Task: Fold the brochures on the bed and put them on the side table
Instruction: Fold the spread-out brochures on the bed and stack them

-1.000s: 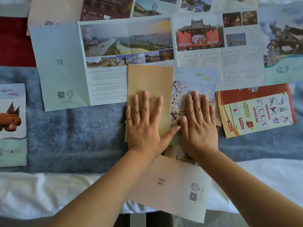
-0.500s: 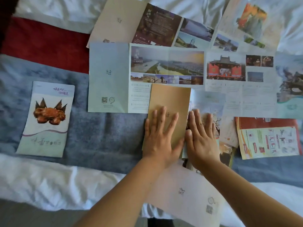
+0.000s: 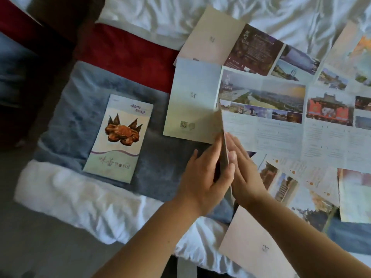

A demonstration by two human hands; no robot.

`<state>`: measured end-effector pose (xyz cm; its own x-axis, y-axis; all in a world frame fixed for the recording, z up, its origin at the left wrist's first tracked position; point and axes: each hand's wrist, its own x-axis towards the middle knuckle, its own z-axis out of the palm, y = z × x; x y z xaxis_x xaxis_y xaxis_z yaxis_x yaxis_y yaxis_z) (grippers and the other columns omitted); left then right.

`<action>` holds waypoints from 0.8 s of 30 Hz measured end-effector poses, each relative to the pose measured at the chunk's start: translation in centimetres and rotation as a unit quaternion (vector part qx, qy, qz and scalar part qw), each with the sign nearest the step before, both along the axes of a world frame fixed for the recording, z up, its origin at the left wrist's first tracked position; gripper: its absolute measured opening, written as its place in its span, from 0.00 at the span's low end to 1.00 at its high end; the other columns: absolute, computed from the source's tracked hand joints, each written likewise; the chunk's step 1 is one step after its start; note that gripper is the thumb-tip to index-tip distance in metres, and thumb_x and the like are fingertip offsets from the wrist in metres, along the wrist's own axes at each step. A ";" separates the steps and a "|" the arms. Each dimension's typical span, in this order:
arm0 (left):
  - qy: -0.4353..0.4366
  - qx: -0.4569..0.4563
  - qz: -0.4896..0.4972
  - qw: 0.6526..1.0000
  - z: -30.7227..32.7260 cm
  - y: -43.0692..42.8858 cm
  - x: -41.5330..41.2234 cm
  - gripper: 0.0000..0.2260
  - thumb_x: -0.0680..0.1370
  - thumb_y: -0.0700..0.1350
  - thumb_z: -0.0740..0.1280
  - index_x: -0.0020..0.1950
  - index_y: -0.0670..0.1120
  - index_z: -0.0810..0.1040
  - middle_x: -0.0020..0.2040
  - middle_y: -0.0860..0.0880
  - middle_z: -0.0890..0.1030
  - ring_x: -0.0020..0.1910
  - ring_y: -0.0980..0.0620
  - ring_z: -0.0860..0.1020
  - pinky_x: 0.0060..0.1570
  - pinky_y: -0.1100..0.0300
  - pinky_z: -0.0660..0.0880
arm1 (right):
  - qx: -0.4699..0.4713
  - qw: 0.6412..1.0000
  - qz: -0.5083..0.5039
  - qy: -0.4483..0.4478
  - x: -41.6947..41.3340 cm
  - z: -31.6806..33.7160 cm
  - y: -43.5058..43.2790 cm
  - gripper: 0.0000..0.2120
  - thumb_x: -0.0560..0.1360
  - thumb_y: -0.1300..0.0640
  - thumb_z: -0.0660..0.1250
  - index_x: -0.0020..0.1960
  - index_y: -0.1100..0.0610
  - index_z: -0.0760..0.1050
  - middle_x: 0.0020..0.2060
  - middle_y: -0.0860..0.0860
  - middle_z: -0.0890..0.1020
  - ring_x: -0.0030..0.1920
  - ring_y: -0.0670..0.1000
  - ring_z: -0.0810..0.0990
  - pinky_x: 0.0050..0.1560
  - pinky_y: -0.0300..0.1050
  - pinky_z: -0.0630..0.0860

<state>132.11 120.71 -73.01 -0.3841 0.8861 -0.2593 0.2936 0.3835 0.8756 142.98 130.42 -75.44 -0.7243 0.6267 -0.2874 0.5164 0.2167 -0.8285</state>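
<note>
Furthest left we see a folded pale brochure with a brown crab picture [image 3: 118, 137]. It lies flat on the grey-blue fleece blanket [image 3: 66, 109], well apart from both hands. On the far side of the blanket a dark red fabric band [image 3: 128, 55] crosses the bed, and a crumpled white bedsheet [image 3: 66, 195] shows along the blanket's near edge.

Moving right, the left hand [image 3: 202, 177] is curled round a tan folded paper brochure [image 3: 220, 135], with the thumb pressed on its near edge and the fingers wrapped over its left face. The brochure stands on edge above the bed, so we see it almost as a thin line running away from the palms toward the far side. The right hand [image 3: 244, 171] lies flat against its right face, fingers straight and together, gripping nothing. The tan brochure is thus sandwiched between the two hands.

Under its far tip lies a wide unfolded pale blue brochure with landscape photographs [image 3: 192, 93], spreading off to the right. Beyond that we see an unfolded beige and dark purple brochure [image 3: 212, 41]. Near right, under the right forearm, a beige unfolded sheet [image 3: 249, 243] overhangs the bed's near edge.
</note>
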 end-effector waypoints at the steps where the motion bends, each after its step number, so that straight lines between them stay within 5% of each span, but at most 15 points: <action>1: 0.003 0.007 0.021 1.000 0.2 -0.8 -0.9 0.28 0.85 0.53 0.54 0.82 0.63 0.44 0.81 0.61 0.59 0.77 0.68 0.56 0.79 0.44 0.59 | 0.004 0.999 0.023 -0.032 -0.8 -0.1 -0.6 0.27 0.85 0.38 0.46 0.82 0.40 0.54 0.82 0.40 0.56 0.82 0.42 0.48 0.82 0.56 0.51; 4: 0.096 -0.010 0.082 0.992 -0.9 -3.2 -3.5 0.33 0.81 0.45 0.57 0.84 0.54 0.47 0.83 0.52 0.57 0.81 0.56 0.56 0.75 0.46 0.68 | 0.060 0.985 0.101 -0.126 -2.4 -1.9 -2.0 0.26 0.85 0.40 0.51 0.81 0.33 0.49 0.82 0.36 0.45 0.81 0.41 0.38 0.80 0.48 0.45; 8: 0.300 -0.109 0.046 0.947 -5.0 -5.3 -5.7 0.35 0.82 0.52 0.63 0.84 0.48 0.50 0.84 0.44 0.49 0.83 0.40 0.46 0.79 0.40 0.57 | 0.194 0.949 0.152 -0.198 -2.5 -5.6 -3.7 0.28 0.83 0.39 0.44 0.82 0.38 0.42 0.82 0.44 0.38 0.82 0.50 0.34 0.82 0.56 0.43; 13: 0.348 -0.184 -0.013 0.919 -9.9 -6.7 -4.3 0.31 0.83 0.63 0.52 0.84 0.55 0.49 0.85 0.47 0.47 0.83 0.45 0.46 0.79 0.43 0.53 | 0.287 0.914 0.145 -0.245 -2.3 -7.1 -5.0 0.30 0.84 0.43 0.45 0.84 0.45 0.41 0.83 0.50 0.42 0.83 0.54 0.40 0.81 0.54 0.41; 24: 0.366 -0.168 -0.010 0.915 -10.4 -6.5 -4.6 0.31 0.83 0.62 0.54 0.84 0.56 0.51 0.85 0.47 0.48 0.83 0.46 0.46 0.80 0.45 0.49 | 0.266 0.927 0.132 -0.229 -2.3 -7.3 -4.8 0.29 0.85 0.44 0.47 0.84 0.44 0.46 0.83 0.48 0.41 0.83 0.52 0.37 0.80 0.48 0.33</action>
<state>127.55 114.20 -83.46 -0.5484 0.8126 -0.1974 0.7643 0.5829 0.2759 140.64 125.63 -82.70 -0.7507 0.5868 -0.3035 0.6587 0.7003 -0.2750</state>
